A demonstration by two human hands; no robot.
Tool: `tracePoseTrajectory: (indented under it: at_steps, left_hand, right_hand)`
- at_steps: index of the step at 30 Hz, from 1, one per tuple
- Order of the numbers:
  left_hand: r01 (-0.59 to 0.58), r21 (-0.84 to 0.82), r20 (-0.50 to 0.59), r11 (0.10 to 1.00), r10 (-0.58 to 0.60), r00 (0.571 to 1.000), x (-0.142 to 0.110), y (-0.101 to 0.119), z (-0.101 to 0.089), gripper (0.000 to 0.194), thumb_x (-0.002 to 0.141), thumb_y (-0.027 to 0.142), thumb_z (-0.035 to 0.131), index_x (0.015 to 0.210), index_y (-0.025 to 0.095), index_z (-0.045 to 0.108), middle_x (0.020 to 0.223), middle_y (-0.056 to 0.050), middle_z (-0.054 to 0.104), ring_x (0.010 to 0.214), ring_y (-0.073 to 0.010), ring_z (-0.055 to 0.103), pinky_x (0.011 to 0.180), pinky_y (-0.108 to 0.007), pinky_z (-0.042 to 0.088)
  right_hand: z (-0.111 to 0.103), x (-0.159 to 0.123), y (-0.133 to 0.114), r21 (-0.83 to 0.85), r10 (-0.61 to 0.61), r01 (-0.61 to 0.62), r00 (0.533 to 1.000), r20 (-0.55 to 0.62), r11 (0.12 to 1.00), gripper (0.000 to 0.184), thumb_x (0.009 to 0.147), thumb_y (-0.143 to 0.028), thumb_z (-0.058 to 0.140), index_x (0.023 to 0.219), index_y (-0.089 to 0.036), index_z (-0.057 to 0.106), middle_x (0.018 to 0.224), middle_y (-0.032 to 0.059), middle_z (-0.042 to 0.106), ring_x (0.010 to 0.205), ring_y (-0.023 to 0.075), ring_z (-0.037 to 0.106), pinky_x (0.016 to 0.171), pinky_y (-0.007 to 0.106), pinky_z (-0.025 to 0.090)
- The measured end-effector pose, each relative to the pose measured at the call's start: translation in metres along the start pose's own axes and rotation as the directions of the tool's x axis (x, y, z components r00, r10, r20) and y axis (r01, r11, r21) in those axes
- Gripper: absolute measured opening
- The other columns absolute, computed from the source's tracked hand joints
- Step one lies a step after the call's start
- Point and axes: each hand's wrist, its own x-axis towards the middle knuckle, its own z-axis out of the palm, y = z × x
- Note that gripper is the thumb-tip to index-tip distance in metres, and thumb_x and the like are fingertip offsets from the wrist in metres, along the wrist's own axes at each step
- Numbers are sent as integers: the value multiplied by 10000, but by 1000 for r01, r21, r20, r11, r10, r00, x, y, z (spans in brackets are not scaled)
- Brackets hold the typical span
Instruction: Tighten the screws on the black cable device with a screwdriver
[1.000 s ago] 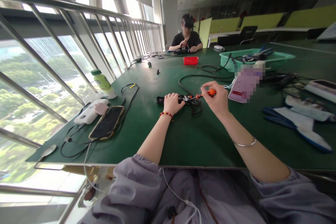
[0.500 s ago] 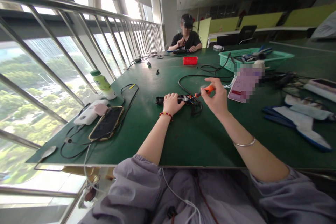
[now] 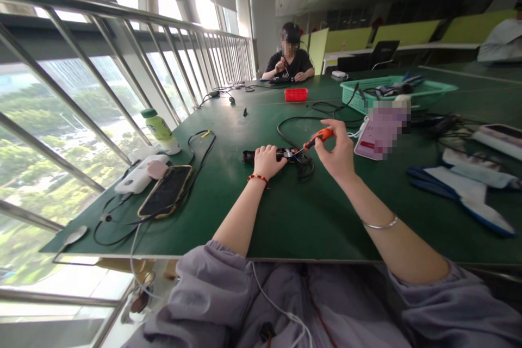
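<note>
My left hand [image 3: 267, 160] is closed over a small black device [image 3: 285, 154] lying on the green table [image 3: 285, 212]. A black cable [image 3: 291, 133] loops away from the device. My right hand [image 3: 338, 155] pinches an orange-handled screwdriver [image 3: 319, 136], held slanted with its tip down on the device's exposed middle. Both wrists rest near the table's middle.
A phone [image 3: 166, 190], a white case [image 3: 138, 174] and a green-capped bottle [image 3: 160, 129] lie at the left. A pink pouch [image 3: 381, 133], a teal basket [image 3: 402, 91] and blue-white gloves [image 3: 468, 187] sit at the right. Another person [image 3: 289, 60] works at the far end beside a red box [image 3: 296, 94].
My right hand has tilted the screwdriver's handle upward and shifted slightly left; the handle now sits higher between my fingers. My left hand has stayed on the device.
</note>
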Motion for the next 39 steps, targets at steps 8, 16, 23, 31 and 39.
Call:
tracePoseTrajectory:
  at_steps: [8,16,23,31,39]
  left_hand:
    - [21,11,-6,1000,-21,1000,-2,3,-1,313,825,414,492,1013,185,592,1037,-89,631,1012,-267,529,922,-390,364]
    - [-32,4,-66,999,33,997,-2,3,-2,334,801,375,508,1059,173,573,1061,-92,606,1034,-261,510,984,-394,322]
    - [-226,-51,-122,973,218,968,-2,9,-12,397,800,327,516,1172,187,521,1178,-80,552,1138,-247,455,1049,-361,279]
    - [-293,-79,-137,953,280,950,-1,11,-15,185,879,268,459,970,231,615,1091,-40,589,1052,-197,496,981,-317,353]
    - [-277,-84,-103,957,268,958,-1,13,-12,149,886,265,484,918,228,624,1037,-29,612,1012,-191,508,926,-314,380]
  right_hand:
    - [-1,0,-3,-113,148,-151,988,-33,982,175,788,-390,547,790,-221,594,549,-29,488,539,158,483,603,311,408]
    - [1,-1,0,-37,36,-37,999,-11,999,288,751,-302,566,1026,-217,563,694,-16,566,647,174,552,771,367,451]
    - [-1,0,-2,-71,33,-34,999,-17,997,228,756,-325,572,958,-220,584,692,-8,563,659,177,548,773,366,451]
    - [0,-1,-2,-69,25,-25,1000,5,997,193,749,-326,585,910,-221,593,629,-21,541,643,182,542,781,376,449]
    - [1,-2,0,-5,-35,35,999,-17,999,369,721,-275,592,1081,-214,540,796,9,577,735,186,572,813,379,454]
